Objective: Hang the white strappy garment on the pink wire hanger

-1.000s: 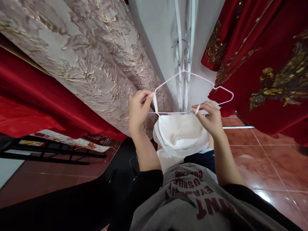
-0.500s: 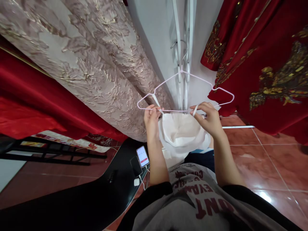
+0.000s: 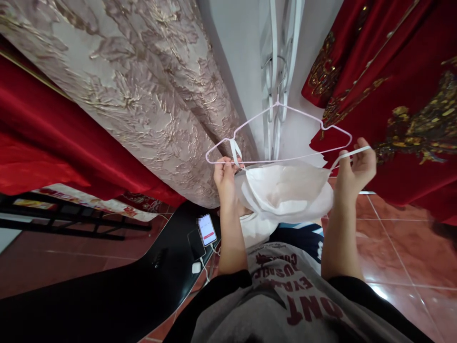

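A thin pale pink clothes hanger (image 3: 255, 116) is held out in front of me. Its metal hook overlaps white rails behind; whether it hangs on them I cannot tell. My left hand (image 3: 224, 176) pinches the hanger's lower bar near its left end. One white strap (image 3: 235, 150) loops over the left notch of the hanger. Below the bar droops a white garment (image 3: 289, 188) of thin, partly sheer cloth. Closed on the garment's other strap (image 3: 357, 151), my right hand (image 3: 357, 169) stretches it out beside the hanger's right end.
Pale embossed cloth (image 3: 143, 95) hangs at left, with red cloth (image 3: 53, 128) beyond it. Red garments with gold embroidery (image 3: 400, 124) hang at right. Two phones with cables, one lit phone (image 3: 207, 229) among them, lie on a black bench (image 3: 107, 295). White rails (image 3: 274, 43) stand ahead.
My right hand has moved right, drawing its strap outward past the hanger's end. The white garment is spread wider below the bar. My left hand stays at the bar's left end.
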`<state>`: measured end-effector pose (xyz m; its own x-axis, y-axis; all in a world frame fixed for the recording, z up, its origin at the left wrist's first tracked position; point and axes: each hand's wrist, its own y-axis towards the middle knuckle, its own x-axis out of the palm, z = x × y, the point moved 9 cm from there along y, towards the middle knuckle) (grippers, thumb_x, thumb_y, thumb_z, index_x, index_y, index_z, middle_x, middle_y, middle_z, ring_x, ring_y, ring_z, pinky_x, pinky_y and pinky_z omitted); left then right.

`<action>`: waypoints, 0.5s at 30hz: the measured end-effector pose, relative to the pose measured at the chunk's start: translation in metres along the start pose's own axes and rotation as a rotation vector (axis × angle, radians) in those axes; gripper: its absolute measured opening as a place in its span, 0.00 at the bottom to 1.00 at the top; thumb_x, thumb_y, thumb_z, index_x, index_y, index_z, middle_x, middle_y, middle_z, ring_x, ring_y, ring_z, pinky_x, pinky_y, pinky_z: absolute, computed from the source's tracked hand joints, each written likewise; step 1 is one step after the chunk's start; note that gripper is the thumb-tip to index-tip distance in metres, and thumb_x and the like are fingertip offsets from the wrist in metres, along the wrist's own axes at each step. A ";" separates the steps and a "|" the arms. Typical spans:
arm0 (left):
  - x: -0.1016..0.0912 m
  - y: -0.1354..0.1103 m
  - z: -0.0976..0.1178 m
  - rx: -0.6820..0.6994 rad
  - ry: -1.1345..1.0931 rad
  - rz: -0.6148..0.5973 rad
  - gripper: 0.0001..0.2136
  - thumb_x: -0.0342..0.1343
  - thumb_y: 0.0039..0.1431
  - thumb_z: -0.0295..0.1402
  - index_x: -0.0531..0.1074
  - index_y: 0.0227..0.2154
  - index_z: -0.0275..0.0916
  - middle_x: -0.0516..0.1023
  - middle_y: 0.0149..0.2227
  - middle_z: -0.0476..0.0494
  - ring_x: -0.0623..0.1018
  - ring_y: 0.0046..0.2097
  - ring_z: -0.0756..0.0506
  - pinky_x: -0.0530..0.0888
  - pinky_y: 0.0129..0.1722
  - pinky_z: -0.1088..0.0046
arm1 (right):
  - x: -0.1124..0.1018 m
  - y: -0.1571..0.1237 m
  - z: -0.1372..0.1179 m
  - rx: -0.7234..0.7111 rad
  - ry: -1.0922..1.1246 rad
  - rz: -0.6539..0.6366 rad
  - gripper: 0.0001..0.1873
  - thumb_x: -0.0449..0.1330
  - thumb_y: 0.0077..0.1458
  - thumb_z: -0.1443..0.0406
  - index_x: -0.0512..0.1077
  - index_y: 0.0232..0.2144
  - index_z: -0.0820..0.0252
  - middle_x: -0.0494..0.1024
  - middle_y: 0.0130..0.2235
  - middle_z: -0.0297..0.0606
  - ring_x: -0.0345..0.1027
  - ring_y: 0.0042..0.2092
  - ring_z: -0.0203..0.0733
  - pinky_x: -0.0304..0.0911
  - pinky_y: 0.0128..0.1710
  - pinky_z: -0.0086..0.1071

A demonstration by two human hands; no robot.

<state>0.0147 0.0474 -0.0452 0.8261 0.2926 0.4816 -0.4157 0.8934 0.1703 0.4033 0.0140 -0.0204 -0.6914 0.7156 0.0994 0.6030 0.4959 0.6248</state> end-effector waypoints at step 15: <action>-0.006 0.007 0.009 -0.023 0.014 -0.022 0.14 0.66 0.56 0.41 0.68 0.36 0.42 0.80 0.28 0.49 0.78 0.28 0.49 0.76 0.36 0.71 | 0.041 0.049 -0.067 -0.056 -0.309 -0.398 0.11 0.72 0.49 0.58 0.74 0.27 0.54 0.81 0.31 0.38 0.73 0.35 0.43 0.69 0.40 0.42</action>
<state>0.0034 0.0483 -0.0394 0.8403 0.2771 0.4658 -0.3886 0.9072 0.1613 0.3779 0.0344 0.0658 -0.7083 0.5930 -0.3829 0.2887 0.7384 0.6094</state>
